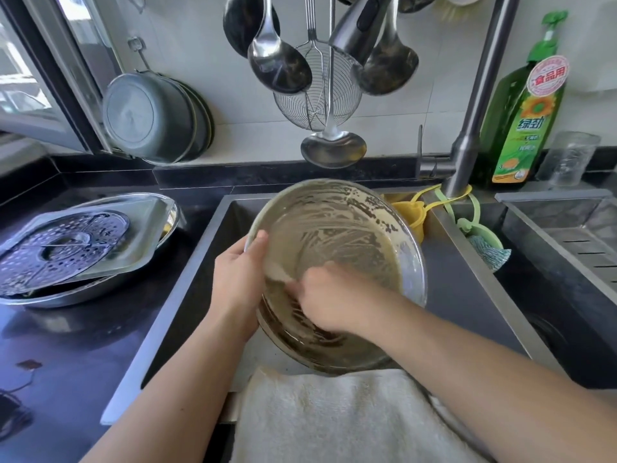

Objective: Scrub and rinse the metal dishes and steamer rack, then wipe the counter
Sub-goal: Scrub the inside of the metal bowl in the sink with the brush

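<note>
Left hand (238, 282) grips dish (347, 228) rim

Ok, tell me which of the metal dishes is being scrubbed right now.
The round metal basin tilted over the sink, smeared with suds: the left hand grips its rim, the right hand scrubs inside. The square tray lies untouched on the left counter.

Bright daylight from window (23, 78) at left; wide-angle edge warp; moving hands blurred.
</note>
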Demonstrator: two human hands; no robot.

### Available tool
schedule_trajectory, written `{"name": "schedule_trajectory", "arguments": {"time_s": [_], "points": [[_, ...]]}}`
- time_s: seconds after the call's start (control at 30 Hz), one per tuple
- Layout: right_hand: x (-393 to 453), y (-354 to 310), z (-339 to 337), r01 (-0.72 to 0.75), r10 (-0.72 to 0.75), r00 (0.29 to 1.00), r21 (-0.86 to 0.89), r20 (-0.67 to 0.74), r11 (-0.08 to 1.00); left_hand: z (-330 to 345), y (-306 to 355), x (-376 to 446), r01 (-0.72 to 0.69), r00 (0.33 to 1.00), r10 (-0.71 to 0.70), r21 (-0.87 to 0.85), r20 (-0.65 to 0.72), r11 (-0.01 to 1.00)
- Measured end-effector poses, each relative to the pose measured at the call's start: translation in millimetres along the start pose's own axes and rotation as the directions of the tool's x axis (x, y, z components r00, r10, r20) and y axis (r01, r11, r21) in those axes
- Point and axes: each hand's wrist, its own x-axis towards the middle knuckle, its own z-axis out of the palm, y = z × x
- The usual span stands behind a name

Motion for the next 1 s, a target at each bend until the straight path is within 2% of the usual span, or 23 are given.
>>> {"name": "schedule_trajectory", "arguments": {"time_s": [0.1, 0.2, 0.3, 0.37, 0.47, 0.53, 0.63, 0.7, 0.77, 0.83, 0.87, 0.93, 1.0], "points": [[-8.8, 2.5, 2.6, 0.076, -0.044, 0.977, -0.150, 0.207, 0.986, -11.1, 2.0, 10.0, -0.018, 0.993, 0.017, -0.007, -0.113, 1.000], [-7.3, 16.5, -4.2, 0.051, 0.041, 0.945, -0.272, 0.324, 0.961, -17.0, 1.3, 14.3, -0.035, 0.989, 0.036, 0.012, -0.141, 0.999], [-3.5, 20.1, -2.3, 0.075, -0.013, 0.974, -0.268, 0.225, 0.960, -12.4, 1.6, 11.2, -0.033, 0.995, 0.036, 0.044, -0.090, 0.999], [2.4, 17.3, -2.5, 0.039, -0.028, 0.997, -0.163, 0.071, 0.986, -7.2, 0.4, 9.3, -0.017, 0.998, 0.019, 0.038, -0.054, 0.999], [13.9, 27.7, -14.6, -0.070, 0.055, 0.988, -0.101, -0.141, 0.992, -3.1, -1.8, 6.4, -0.005, 0.999, 0.006, 0.034, -0.034, 0.999], [9.7, 30.2, -11.7, -0.054, 0.047, 0.995, -0.084, -0.089, 0.995, -5.9, -3.0, 9.0, -0.010, 0.998, 0.012, 0.036, -0.054, 0.999], [-6.5, 20.1, 8.1, 0.044, -0.016, 0.989, -0.195, 0.147, 0.980, -15.0, -2.1, 17.4, -0.018, 0.987, 0.018, 0.003, -0.161, 1.000], [-1.6, 23.0, 6.1, 0.056, -0.035, 0.995, -0.223, 0.098, 0.973, -18.5, -0.6, 19.5, -0.016, 0.981, 0.009, -0.035, -0.193, 0.999], [9.4, 32.5, -7.4, -0.057, 0.050, 0.998, -0.154, -0.049, 0.986, -19.4, -0.8, 19.4, 0.001, 0.979, -0.019, -0.088, -0.204, 0.996], [11.3, 35.7, -11.1, -0.082, 0.074, 0.993, -0.086, -0.090, 0.993, -19.3, -3.4, 18.6, 0.013, 0.981, -0.031, -0.097, -0.190, 0.995], [9.1, 32.8, -8.0, -0.034, 0.029, 0.999, -0.125, -0.044, 0.992, -19.4, -4.5, 18.8, 0.001, 0.984, -0.013, -0.071, -0.179, 0.997], [0.0, 23.5, 1.2, 0.101, -0.068, 0.987, -0.233, 0.146, 0.967, -20.4, -3.2, 19.1, -0.044, 0.984, 0.042, -0.011, -0.172, 0.999], [1.6, 29.3, -2.4, 0.168, -0.081, 0.961, -0.326, 0.264, 0.930, -22.3, -3.9, 21.5, -0.069, 0.984, 0.072, 0.025, -0.163, 0.997]]}}
